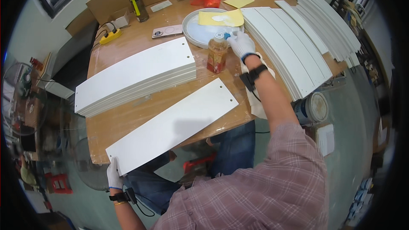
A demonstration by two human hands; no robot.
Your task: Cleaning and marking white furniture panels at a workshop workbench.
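"Well, the left grip [114, 176] pinches the long, flat white board [166, 127], six o'clock on the brown counter [111, 128]."
"Right grip [242, 44], one o'clock?"
"Curled; can't tell on what. Swinging back carelessly could topple that amber-filled clear bottle [217, 55]."

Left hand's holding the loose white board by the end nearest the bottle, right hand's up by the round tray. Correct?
Wrong end: the head view shows the left hand holding the loose white board by its lower-left end, the one farthest from the bottle. The right hand is up by the round tray, as you said.
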